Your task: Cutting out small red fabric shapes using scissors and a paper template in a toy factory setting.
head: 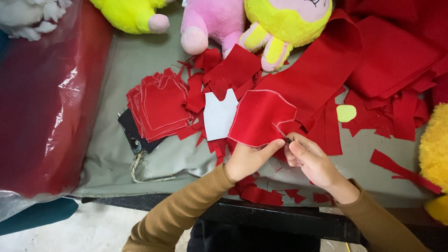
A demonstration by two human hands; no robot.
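Note:
My left hand [247, 158] pinches the lower edge of a red fabric piece [259, 116] marked with a white chalk outline. My right hand [310, 161] grips small scissors [282, 133] whose blades meet the fabric's right edge. The piece stays joined to a long red fabric strip [317, 70] running up to the right. A white paper pattern [219, 116] lies just left of the piece. Further left sits a stack of cut red pieces [161, 109].
Plush toys, yellow [133, 14], pink [212, 21] and yellow-pink [284, 23], line the back of the grey table [116, 65]. Folded red cloth [396, 51] and scraps lie right. A plastic-wrapped red roll [42, 102] fills the left; another yellow plush [436, 154] is at right.

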